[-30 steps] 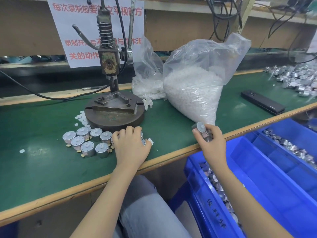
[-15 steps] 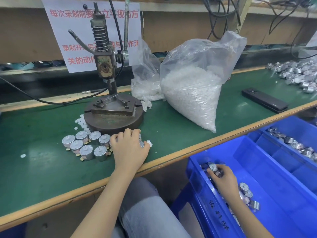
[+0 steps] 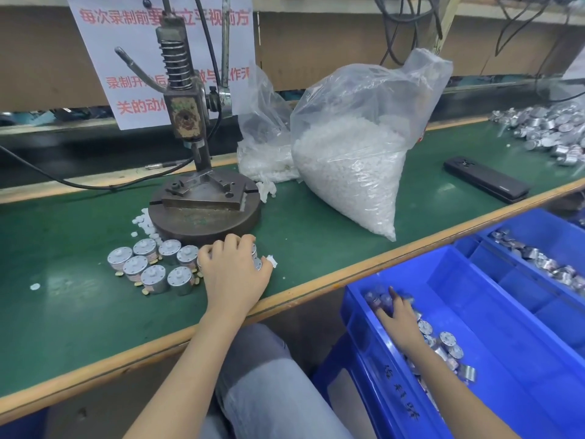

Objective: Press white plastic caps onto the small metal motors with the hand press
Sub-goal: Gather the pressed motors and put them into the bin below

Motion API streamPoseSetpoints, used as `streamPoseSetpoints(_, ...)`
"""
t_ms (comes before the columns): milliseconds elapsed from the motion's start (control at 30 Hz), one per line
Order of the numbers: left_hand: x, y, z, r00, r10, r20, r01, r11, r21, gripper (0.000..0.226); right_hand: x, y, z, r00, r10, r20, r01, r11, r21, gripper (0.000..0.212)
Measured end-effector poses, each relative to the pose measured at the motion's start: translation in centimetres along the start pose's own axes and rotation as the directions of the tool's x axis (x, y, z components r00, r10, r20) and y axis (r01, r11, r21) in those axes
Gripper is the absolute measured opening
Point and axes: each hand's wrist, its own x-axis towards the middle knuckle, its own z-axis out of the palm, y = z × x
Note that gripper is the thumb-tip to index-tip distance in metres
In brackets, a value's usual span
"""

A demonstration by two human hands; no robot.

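Note:
The hand press point(image 3: 186, 99) stands on its round iron base point(image 3: 205, 223) at the back left of the green bench. A cluster of small metal motors point(image 3: 148, 274) sits in front of the base, with loose white caps point(image 3: 144, 223) beside it. My left hand point(image 3: 234, 274) lies over the right end of that cluster, its fingers curled over a few motors. My right hand point(image 3: 399, 321) reaches down into the blue bin point(image 3: 474, 312), fingers stretched flat over the motors in the bin point(image 3: 446, 340). I see nothing gripped in it.
A large clear bag of white caps point(image 3: 354, 160) and a smaller bag point(image 3: 266, 153) stand right of the press. A flat black device point(image 3: 486, 179) lies further right. Loose motors point(image 3: 550, 131) are heaped at the far right. A second blue bin point(image 3: 538, 236) holds more motors.
My right hand carried a motor from the bench edge down into the blue bin and now lies flat over the motors there. My left hand has stayed on the cluster.

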Motion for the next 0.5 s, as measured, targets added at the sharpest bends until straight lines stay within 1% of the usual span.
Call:
streamPoseSetpoints(67, 0.1, 0.0, -0.1, 1.0, 0.001, 0.006, -0.001, 1.0, -0.031, 0.03, -1.4, -1.2, -0.8, 0.991, -0.071, -0.112, 0.077, 0.995, 0.056, 0.058)
streamPoseSetpoints(167, 0.2, -0.1, -0.5, 1.0, -0.019, 0.014, 0.021, 0.993, -0.119, 0.028, -3.9, -3.7, -2.5, 0.937, -0.271, -0.221, 0.296, 0.951, 0.089, 0.034)
streamPoseSetpoints(233, 0.3, -0.2, -0.7, 0.999, -0.035, 0.002, 0.035, 0.974, -0.223, 0.027, -5.8, -6.1, -3.7, 0.867, -0.405, -0.292, 0.449, 0.888, 0.101, 0.02)
streamPoseSetpoints(267, 0.3, -0.2, -0.9, 0.999, -0.048, -0.02, 0.039, 0.949, -0.312, 0.026, -6.8, -7.5, -4.3, 0.809, -0.48, -0.338, 0.539, 0.835, 0.105, 0.015)
streamPoseSetpoints(300, 0.3, -0.2, -1.2, 0.996, -0.081, -0.047, 0.053, 0.901, -0.43, 0.024, -7.7, -8.9, -4.8, 0.744, -0.555, -0.372, 0.628, 0.771, 0.106, 0.014)
streamPoseSetpoints(367, 0.4, -0.5, -2.0, 0.967, -0.226, -0.118, 0.092, 0.74, -0.666, 0.023, -9.2, -12.0, -5.2, 0.64, -0.67, -0.376, 0.75, 0.651, 0.117, 0.022)
streamPoseSetpoints(400, 0.3, -0.7, -2.5, 0.937, -0.316, -0.147, 0.109, 0.667, -0.737, 0.024, -9.6, -13.5, -5.1, 0.608, -0.711, -0.352, 0.784, 0.608, 0.126, 0.025)
streamPoseSetpoints(433, 0.3, -1.0, -2.9, 0.908, -0.387, -0.16, 0.126, 0.618, -0.776, 0.024, -9.7, -15.0, -4.7, 0.589, -0.743, -0.318, 0.804, 0.58, 0.134, 0.027)
streamPoseSetpoints(500, 0.3, -1.4, -3.5, 0.884, -0.445, -0.141, 0.16, 0.573, -0.804, 0.026, -9.5, -17.9, -3.4, 0.582, -0.787, -0.204, 0.813, 0.565, 0.138, 0.032)
